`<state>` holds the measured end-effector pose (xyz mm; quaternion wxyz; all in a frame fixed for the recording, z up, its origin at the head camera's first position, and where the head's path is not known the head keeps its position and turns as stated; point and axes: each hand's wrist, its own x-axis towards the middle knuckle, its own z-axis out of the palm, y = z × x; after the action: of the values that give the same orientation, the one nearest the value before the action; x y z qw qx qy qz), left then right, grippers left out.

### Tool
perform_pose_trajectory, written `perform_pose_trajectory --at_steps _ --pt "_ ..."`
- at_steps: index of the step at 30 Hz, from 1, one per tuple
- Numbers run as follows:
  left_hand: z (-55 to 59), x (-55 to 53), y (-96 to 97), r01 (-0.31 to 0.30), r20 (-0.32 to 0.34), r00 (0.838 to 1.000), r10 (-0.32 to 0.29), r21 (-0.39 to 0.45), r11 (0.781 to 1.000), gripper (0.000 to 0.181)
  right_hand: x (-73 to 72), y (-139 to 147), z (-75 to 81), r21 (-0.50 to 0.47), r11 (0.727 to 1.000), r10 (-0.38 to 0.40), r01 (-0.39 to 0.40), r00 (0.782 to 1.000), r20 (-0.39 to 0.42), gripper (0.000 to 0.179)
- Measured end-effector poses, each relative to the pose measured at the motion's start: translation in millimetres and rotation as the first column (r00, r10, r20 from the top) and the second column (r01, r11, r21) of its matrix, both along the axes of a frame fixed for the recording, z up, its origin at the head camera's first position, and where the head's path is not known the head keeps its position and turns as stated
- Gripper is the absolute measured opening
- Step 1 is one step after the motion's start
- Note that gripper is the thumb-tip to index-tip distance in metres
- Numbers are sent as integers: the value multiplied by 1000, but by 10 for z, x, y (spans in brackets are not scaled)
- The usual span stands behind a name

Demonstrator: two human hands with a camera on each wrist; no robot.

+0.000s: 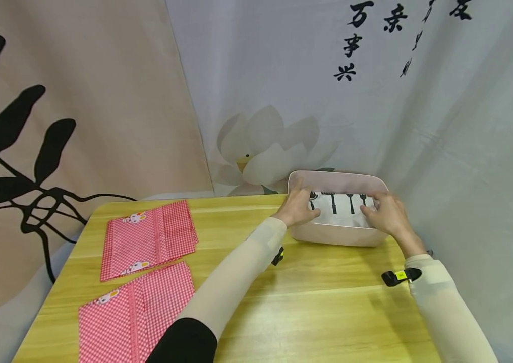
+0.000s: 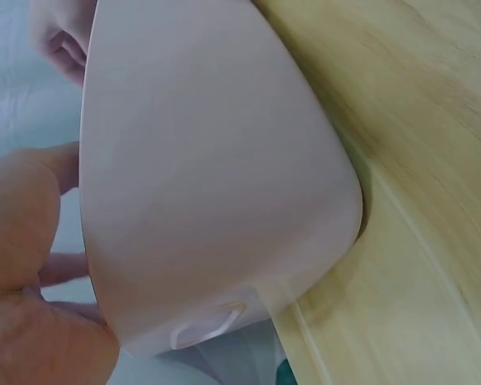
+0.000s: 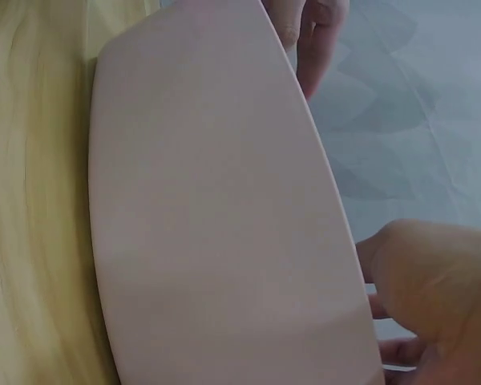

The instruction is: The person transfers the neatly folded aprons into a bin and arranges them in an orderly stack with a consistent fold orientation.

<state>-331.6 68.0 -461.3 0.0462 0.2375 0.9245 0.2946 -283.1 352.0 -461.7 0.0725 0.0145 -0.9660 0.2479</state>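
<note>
Cream-coloured fabric sleeve point(image 1: 238, 277) with a black band, on the left arm, lies nearest the camera, reaching across the pale yellow wood-grain desk point(image 1: 247, 322) to the pale pink, round-cornered box point(image 1: 342, 236) at the far edge. Inside the box lies a flat white sheet point(image 1: 342, 210) bearing a row of dark cutlery shapes, apparently printed. The left hand point(image 1: 299, 206) reaches over the rim at the box's left end, the right hand point(image 1: 388, 214) at its right end. Each thumb stands apart from its fingers over the sheet; the fingertips are hidden inside the box, so I cannot tell whether either hand pinches the sheet or only presses it. Two red-and-white checked fabric pieces lie left of the box: one with rabbit-like motifs at two corners point(image 1: 149, 239), another nearer the camera point(image 1: 135, 312).

The step in hand looks like settling the sheet inside the box. To do it well, both hands should work evenly, smoothing from the box's middle towards its ends and tucking the corners down. Pressure is best kept light and downward: a forward shove could slide the box off its place at the edge.
</note>
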Motion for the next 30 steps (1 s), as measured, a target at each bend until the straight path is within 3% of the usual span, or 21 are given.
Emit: perform_pose_trajectory --at_steps 11,22,30 --pt "-4 15 -43 80 -42 996 -78 45 996 86 25 -75 51 -33 999 8 -10 998 -58 60" --pt "10 68 -89 67 -104 992 -66 0 998 85 78 -99 72 -27 999 32 -33 998 -51 80" --pt "11 98 -177 75 -117 990 -75 -4 997 87 126 -121 57 -2 995 94 -95 993 -75 83"
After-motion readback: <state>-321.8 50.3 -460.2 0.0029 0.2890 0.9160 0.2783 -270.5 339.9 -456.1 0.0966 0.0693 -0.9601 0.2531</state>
